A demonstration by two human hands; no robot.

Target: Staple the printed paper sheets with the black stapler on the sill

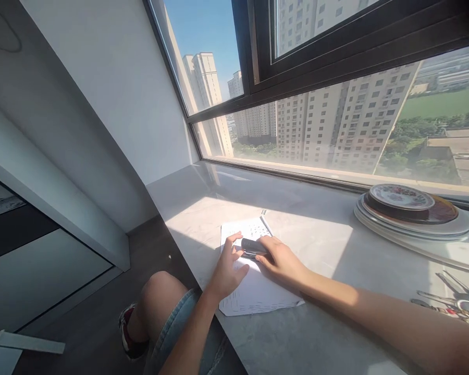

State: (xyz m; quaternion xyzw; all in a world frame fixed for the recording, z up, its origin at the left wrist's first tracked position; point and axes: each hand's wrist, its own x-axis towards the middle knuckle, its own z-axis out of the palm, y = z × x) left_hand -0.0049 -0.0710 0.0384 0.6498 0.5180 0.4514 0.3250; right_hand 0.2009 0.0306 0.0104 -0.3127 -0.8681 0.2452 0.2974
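Observation:
Printed paper sheets (258, 291) lie stacked on the grey stone sill (273, 338), sunlight falling across them. Over the upper part of the stack is a black stapler (254, 247), lying sideways. My right hand (279, 256) grips the stapler's right end, thumb in front and fingers behind. At the stapler's left end is my left hand (227, 268), its fingers apart and curved, the fingertips close to the stapler; whether they touch it is unclear. A thin white stick-like item (266, 225) lies at the sheets' upper right edge.
Stacked plates (410, 213) stand at the right by the window. Metal tools, apparently pliers or scissors (465, 302), lie at the right edge near my right forearm. The sill's left edge drops to the dark floor, beside my bent knee. A window frame runs along the back.

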